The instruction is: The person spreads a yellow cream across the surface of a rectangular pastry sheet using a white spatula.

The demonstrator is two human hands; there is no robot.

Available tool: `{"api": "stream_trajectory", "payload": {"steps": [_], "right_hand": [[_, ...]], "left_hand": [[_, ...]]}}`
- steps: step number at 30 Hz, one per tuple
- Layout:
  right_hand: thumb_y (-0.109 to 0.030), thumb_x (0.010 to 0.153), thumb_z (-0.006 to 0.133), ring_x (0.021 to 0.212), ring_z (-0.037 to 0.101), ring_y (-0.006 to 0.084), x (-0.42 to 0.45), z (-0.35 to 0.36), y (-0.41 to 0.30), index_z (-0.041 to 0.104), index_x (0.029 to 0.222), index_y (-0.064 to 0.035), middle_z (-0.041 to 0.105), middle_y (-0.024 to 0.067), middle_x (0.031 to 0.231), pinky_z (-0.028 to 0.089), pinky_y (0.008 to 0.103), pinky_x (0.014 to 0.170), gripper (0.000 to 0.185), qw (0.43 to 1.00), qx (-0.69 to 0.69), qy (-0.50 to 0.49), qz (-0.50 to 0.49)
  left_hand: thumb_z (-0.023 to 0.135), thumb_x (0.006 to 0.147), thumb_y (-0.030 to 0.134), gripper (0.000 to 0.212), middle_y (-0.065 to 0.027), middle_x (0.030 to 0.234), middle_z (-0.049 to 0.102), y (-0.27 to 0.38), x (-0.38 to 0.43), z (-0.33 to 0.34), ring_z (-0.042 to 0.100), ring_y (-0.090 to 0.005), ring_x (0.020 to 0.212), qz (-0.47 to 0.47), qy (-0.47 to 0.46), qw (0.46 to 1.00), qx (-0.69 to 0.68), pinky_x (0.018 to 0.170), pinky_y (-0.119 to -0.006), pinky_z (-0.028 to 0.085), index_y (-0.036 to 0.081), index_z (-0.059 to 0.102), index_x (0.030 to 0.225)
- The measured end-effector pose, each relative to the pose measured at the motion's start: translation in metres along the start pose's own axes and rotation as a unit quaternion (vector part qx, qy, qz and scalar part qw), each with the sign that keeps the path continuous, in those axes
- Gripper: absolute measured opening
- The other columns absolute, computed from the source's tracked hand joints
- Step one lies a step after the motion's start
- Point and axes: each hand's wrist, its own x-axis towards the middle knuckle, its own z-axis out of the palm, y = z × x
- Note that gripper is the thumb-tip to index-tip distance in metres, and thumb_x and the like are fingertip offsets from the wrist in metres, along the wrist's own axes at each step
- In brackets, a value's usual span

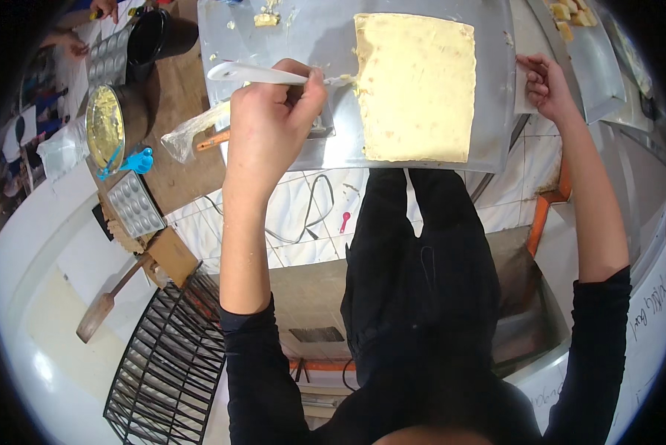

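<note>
In my left hand (277,111) is a white-handled spatula (255,73), its tip smeared with cream at the left edge of a rectangular slab covered in pale yellow cream (416,89). The slab lies on a metal worktable (333,154). My right hand (544,86) is at the table's right edge, fingers partly curled, and no held object shows. A clear plastic piping bag (185,133) and an orange-brown handle (213,140) lie beside my left wrist. Cream-covered scraps (266,20) sit near the table's far edge.
At left are a pot with yellow cream (104,119), blue measuring spoons (138,160), a molded metal pan (136,204) and a black bucket (149,36). Another person's hands (74,43) show at upper left. A metal tray (594,83) with yellow cake pieces (575,12) stands at right.
</note>
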Motion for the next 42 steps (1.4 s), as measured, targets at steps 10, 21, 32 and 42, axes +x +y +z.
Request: {"api": "stream_trajectory", "payload": {"steps": [10, 21, 32, 42], "right_hand": [[-0.025, 0.080, 0.049, 0.034, 0.023, 0.0014, -0.003, 0.004, -0.001, 0.059, 0.096, -0.0058, 0.038, -0.0081, 0.053, 0.019, 0.0163, 0.030, 0.027, 1.000, 0.011, 0.002, 0.002], [-0.024, 0.079, 0.050, 0.034, 0.024, 0.0020, 0.001, 0.002, -0.002, 0.060, 0.096, -0.0052, 0.039, -0.0078, 0.052, 0.018, 0.0164, 0.030, 0.027, 1.000, 0.002, 0.008, -0.002], [-0.023, 0.079, 0.049, 0.036, 0.023, 0.0019, 0.004, -0.001, -0.001, 0.058, 0.100, -0.0036, 0.039, -0.0068, 0.057, 0.020, 0.0160, 0.032, 0.030, 1.000, -0.007, 0.005, 0.002], [-0.021, 0.081, 0.049, 0.039, 0.027, 0.0020, 0.009, -0.008, 0.003, 0.056, 0.102, -0.0025, 0.041, -0.0050, 0.059, 0.022, 0.0148, 0.034, 0.029, 0.998, -0.005, -0.048, -0.033]], "left_hand": [[0.058, 0.079, 0.015, 0.018, -0.0085, 0.046, 0.047, 0.001, -0.021, -0.005, 0.042, -0.0136, 0.039, -0.019, -0.027, 0.999, 0.007, 0.041, -0.027, 0.034, -0.002, 0.056, 0.072], [0.059, 0.079, 0.012, 0.016, -0.0090, 0.049, 0.051, 0.007, -0.040, -0.007, 0.047, -0.0139, 0.041, -0.037, -0.053, 0.998, 0.000, 0.042, -0.026, 0.037, -0.002, 0.056, 0.075], [0.059, 0.079, 0.013, 0.015, -0.0120, 0.055, 0.055, 0.011, -0.067, 0.000, 0.054, -0.0178, 0.046, -0.044, -0.041, 0.998, 0.017, 0.045, -0.027, 0.041, -0.002, 0.056, 0.077], [0.060, 0.079, 0.012, 0.014, -0.0081, 0.053, 0.053, 0.016, -0.098, 0.013, 0.048, -0.0097, 0.045, -0.101, 0.002, 0.995, 0.009, 0.045, -0.023, 0.039, -0.002, 0.056, 0.078]]}}
